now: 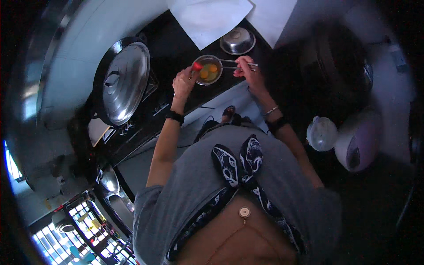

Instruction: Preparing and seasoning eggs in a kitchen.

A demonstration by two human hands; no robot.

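Note:
A small metal bowl (220,75) holds raw eggs (208,71) with whole yellow yolks, and it stands on the dark counter (179,99). At the bowl's left side, the fingers of my left hand (184,82) hold a small red object (197,66) over the rim. What the red object is cannot be made out, nor whether that hand also touches the bowl. My right hand (246,68) grips a pair of metal chopsticks (228,61) to the right of the bowl. The chopsticks lie spread apart, their far ends at the bowl's right rim.
A large wok (99,92) under a domed metal lid (127,82) sits on the left. Behind the egg bowl is an upturned metal bowl (237,41), near white sheets (212,20). A white container (321,134) and a pale rounded appliance (359,142) stand right. A sink (121,210) lies lower left.

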